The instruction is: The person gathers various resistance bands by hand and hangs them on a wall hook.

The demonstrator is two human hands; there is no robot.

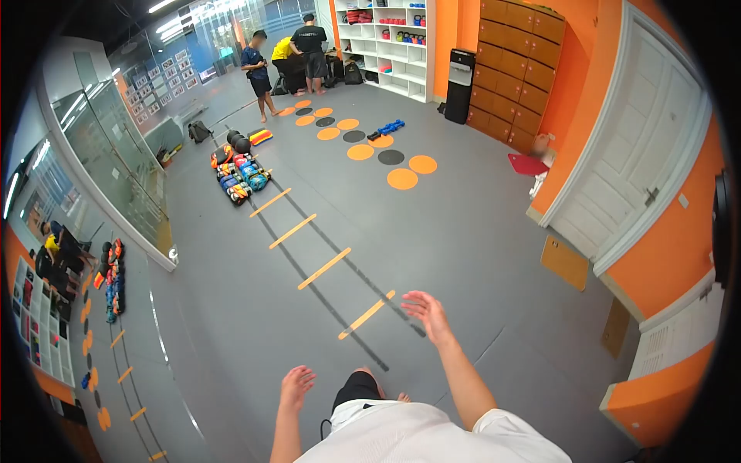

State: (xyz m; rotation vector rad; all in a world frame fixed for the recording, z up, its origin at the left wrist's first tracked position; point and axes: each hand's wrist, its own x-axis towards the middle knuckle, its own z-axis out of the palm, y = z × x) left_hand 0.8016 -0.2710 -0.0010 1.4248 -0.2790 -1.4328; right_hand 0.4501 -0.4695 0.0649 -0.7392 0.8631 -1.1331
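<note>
My left hand (296, 386) is held low in front of my body, fingers apart and nothing in it. Farther forward and to the right, my right hand (427, 315) is raised over the grey floor, also empty with its fingers spread. It appears beside the right end of the nearest yellow rung (367, 315) of a ladder pattern on the floor. Beyond the ladder's far rungs lies a pile of colourful gloves or pads (241, 174), with black balls (239, 142) behind it.
Orange and black floor dots (402, 179) run ahead, with blue dumbbell-like items (387, 130) among them. Several people stand at the back near white shelves (397, 65). Brown lockers (513, 73) and a white door (644, 131) are right; a mirror (177, 363) is left.
</note>
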